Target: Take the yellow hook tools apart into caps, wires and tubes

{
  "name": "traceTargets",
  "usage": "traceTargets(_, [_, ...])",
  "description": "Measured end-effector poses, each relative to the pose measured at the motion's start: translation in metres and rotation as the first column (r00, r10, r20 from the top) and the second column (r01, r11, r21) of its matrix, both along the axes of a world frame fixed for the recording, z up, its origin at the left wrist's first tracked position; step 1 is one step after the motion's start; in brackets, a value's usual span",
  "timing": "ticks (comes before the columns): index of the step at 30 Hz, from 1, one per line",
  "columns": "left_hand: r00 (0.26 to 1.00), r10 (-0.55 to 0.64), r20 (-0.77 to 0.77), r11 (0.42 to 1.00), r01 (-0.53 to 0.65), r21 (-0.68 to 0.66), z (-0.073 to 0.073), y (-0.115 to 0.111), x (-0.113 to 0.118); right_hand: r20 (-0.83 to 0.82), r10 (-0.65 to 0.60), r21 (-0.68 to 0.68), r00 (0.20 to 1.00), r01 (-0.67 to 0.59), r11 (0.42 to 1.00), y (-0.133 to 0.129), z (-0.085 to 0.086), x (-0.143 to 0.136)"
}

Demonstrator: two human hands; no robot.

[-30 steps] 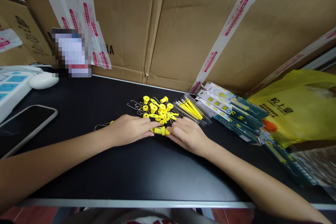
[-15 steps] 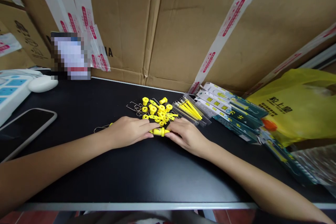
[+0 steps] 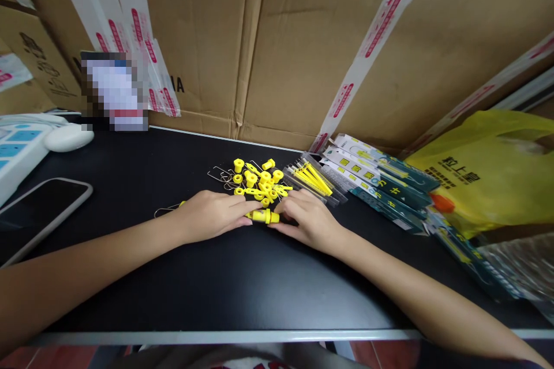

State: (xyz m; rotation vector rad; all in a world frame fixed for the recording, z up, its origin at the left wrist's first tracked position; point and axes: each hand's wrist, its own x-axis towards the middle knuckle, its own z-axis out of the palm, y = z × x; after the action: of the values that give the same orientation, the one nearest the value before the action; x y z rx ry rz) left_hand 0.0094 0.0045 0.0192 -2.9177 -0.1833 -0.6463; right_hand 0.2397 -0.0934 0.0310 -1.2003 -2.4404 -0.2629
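Between my two hands lies a yellow cylindrical piece with a flanged cap at its right end. The fingers of my left hand are closed round its left part. My right hand has thumb and fingertips closed at the cap end. Just behind my hands is a loose pile of small yellow plastic parts, with bent metal wire hooks at its left. A wire loop with a yellow tip shows beside my left hand.
Yellow strips in clear sleeves lie right of the pile. Printed boxes and a yellow bag are at the right. A phone and a power strip stand at the left. Cardboard rises behind the black table.
My right fingers have shifted slightly at the cap end, and more of the piece's yellow right end now shows. My left hand holds almost the same place.
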Motion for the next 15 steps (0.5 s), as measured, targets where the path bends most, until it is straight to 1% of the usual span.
traceTargets(2, [1.000, 0.003, -0.004, 1.000, -0.003, -0.002, 0.0001, 0.0000, 0.0001, -0.045, -0.045, -0.053, 0.998, 0.043, 0.998, -0.0005, 0.0012, 0.0004])
traceTargets(4, [1.000, 0.005, -0.007, 1.000, -0.006, -0.006, 0.0001, 0.0000, 0.0002, -0.056, -0.062, -0.117, 0.997, 0.055, 0.992, -0.0008, 0.0022, 0.0005])
traceTargets(8, [1.000, -0.004, 0.007, 1.000, 0.004, -0.014, 0.0000, -0.0002, 0.0001, -0.020, -0.022, -0.193, 1.000, 0.018, 0.981, 0.0003, 0.0026, 0.0000])
traceTargets(12, [1.000, -0.006, -0.001, 1.000, 0.006, -0.011, 0.0002, -0.0004, -0.0001, -0.048, 0.007, -0.185, 0.999, -0.016, 0.983, 0.0022, 0.0015, 0.0001])
traceTargets(15, [1.000, 0.000, -0.007, 1.000, 0.000, -0.015, 0.0003, -0.0004, -0.0002, -0.064, 0.030, -0.115, 0.997, -0.037, 0.993, 0.0022, 0.0002, 0.0010])
